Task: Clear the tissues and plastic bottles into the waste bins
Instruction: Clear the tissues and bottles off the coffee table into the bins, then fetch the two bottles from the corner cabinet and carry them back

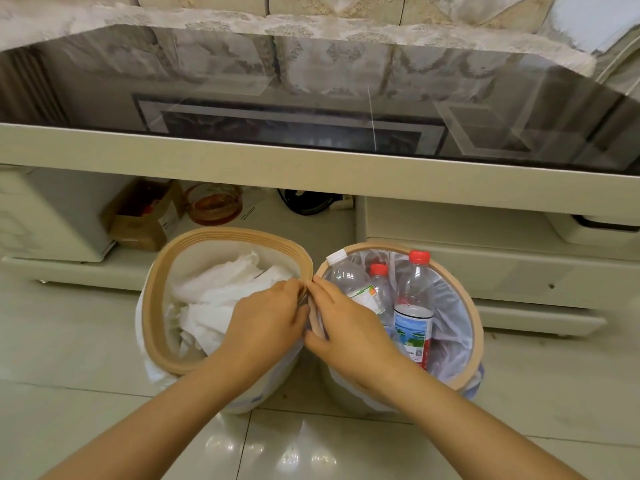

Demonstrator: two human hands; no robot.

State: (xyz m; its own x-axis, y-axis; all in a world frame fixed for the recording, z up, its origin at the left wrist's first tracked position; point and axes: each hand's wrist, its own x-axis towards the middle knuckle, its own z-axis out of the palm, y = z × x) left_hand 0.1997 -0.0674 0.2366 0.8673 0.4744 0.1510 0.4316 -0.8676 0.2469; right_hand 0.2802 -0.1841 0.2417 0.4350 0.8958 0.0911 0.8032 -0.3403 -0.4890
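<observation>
Tan rims pinched, left hand (266, 317) on the tissues' bin (156, 306), right hand (343, 323) on the bottles' bin (476, 320); both bins should lift light.

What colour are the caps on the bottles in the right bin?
Two caps are red, one white, seen in the head view.

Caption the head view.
Both hands grip adjoining rims of tissue bin and bottle bin.

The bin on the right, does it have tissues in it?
No, the right bin holds plastic bottles; the tissues lie in the left bin.
</observation>
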